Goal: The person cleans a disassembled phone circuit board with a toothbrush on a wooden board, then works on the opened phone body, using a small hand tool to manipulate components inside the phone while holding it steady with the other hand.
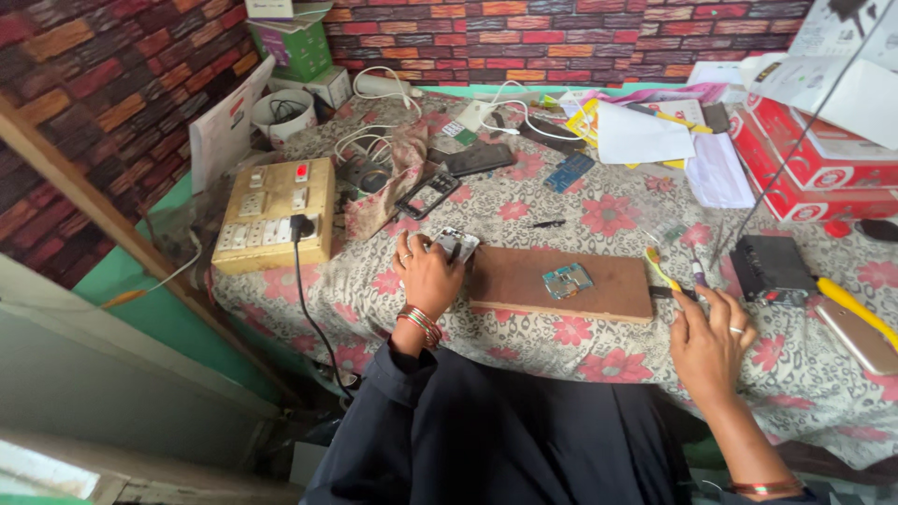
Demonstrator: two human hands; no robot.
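At frame centre, a phone part [457,245] is gripped by the left hand [427,276] while a thin tool [695,292], possibly tweezers, is pinched by the right hand [708,339]; both should be steadied over the wooden board [524,281].

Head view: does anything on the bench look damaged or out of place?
A bare circuit board lies alone on the wooden board. The left hand holds an opened phone body, and an empty phone frame lies behind it. Nothing looks spilled.
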